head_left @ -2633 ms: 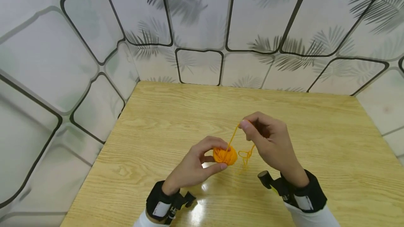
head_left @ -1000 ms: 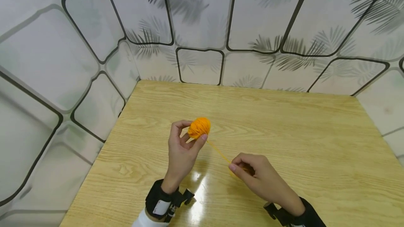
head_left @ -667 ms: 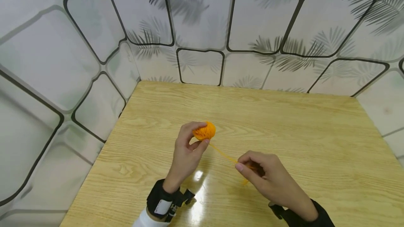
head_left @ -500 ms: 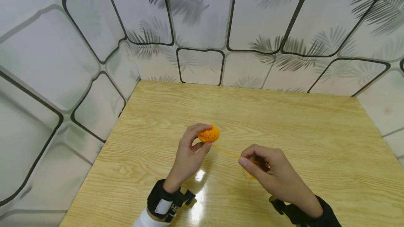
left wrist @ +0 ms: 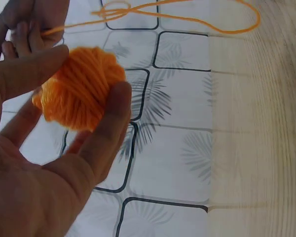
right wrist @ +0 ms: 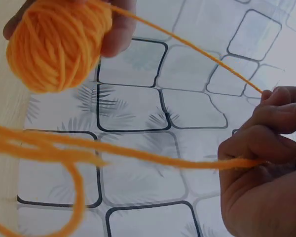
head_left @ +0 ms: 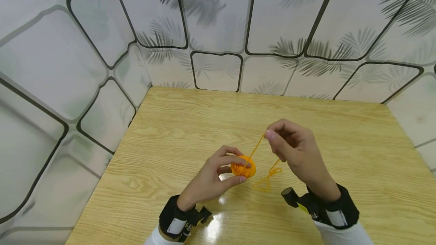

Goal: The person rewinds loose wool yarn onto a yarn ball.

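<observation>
A small ball of orange yarn (head_left: pixel 242 170) is gripped between the thumb and fingers of my left hand (head_left: pixel 212 175), above the middle of the table. My right hand (head_left: pixel 294 148) is higher and to the right, pinching the yarn strand (head_left: pixel 257 146), which runs taut down to the ball. In the right wrist view the strand (right wrist: pixel 187 43) stretches from the wound ball (right wrist: pixel 59 47) to the right fingertips. A loose tail of yarn (head_left: pixel 269 179) hangs in loops below the right hand. The left wrist view shows the ball (left wrist: pixel 84 89) wound in side-by-side strands.
The wooden table (head_left: pixel 177 116) stands against a wall covering (head_left: pixel 218 18) patterned with outlined stones and leaves. Each wrist wears a black strap (head_left: pixel 173 214) with a small camera. Light glares off the table near the left wrist.
Since half a second ago the right hand has risen, drawing the strand up above the ball. The left hand has moved right and nearer with the ball. The loose loops now show below the right hand.
</observation>
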Tool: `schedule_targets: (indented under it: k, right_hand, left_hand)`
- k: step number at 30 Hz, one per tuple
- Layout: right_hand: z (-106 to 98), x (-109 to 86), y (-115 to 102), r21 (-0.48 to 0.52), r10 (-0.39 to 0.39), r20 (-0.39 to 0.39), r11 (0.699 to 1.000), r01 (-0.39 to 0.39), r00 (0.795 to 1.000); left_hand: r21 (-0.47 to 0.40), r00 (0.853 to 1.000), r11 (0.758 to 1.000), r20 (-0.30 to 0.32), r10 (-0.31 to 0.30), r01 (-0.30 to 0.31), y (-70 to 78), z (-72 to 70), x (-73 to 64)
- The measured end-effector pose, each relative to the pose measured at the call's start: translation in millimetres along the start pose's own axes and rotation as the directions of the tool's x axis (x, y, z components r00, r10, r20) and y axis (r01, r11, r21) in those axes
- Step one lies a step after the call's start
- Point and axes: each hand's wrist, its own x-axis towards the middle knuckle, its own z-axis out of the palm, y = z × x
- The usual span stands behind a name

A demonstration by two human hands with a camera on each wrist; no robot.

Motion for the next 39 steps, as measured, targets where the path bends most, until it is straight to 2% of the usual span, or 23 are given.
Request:
schedule_targets:
  k: [4,9,15,19,23,29,33,36,39]
  right_hand:
    - [-2,13.5,16,0.082,0.061,-0.069,0.995,-0.055,0.996]
    - [-1,20.3,45,0.122,0.161,-0.091,0.981,-0.149,0.983]
    - [5,15.9,74,0.067,0.279,-0.035,0.959,-0.276,0.96]
    - [10,9.2,84,0.009,0.313,0.011,0.95,-0.313,0.95]
    - [15,0.5,93,-0.049,0.343,0.048,0.939,-0.34,0.938]
    - [22,-16.4,101,-0.113,0.362,0.119,0.93,-0.35,0.924]
    - [28,-29.4,98,-0.147,0.361,0.168,0.929,-0.339,0.917]
    - [33,-38.8,91,-0.176,0.367,0.189,0.925,-0.336,0.911]
    - [39,-47.1,83,-0.207,0.345,0.21,0.93,-0.303,0.915]
  left_hand:
    - [-0.067,0.998,0.997,0.036,0.047,-0.044,1.5,-0.3,-1.6]
    - [-0.164,0.997,0.985,0.044,0.068,-0.06,6.2,-1.6,-2.8]
    - [-0.192,0.986,0.971,0.059,0.155,-0.141,7.7,-3.1,-3.4]
    - [-0.19,0.978,0.964,0.051,0.2,-0.187,7.5,-4.1,-3.5]
    - [-0.199,0.976,0.956,-0.003,0.219,-0.215,6.9,-6.0,-3.6]
    - [-0.233,0.971,0.947,-0.144,0.193,-0.223,4.8,-9.5,-1.9]
    - [-0.185,0.96,0.96,-0.225,0.165,-0.208,3.2,-10.6,-0.8]
    - [-0.139,0.954,0.97,-0.255,0.159,-0.199,1.8,-10.1,-0.2]
    - [-0.094,0.946,0.976,-0.281,0.162,-0.196,0.2,-9.7,1.2]
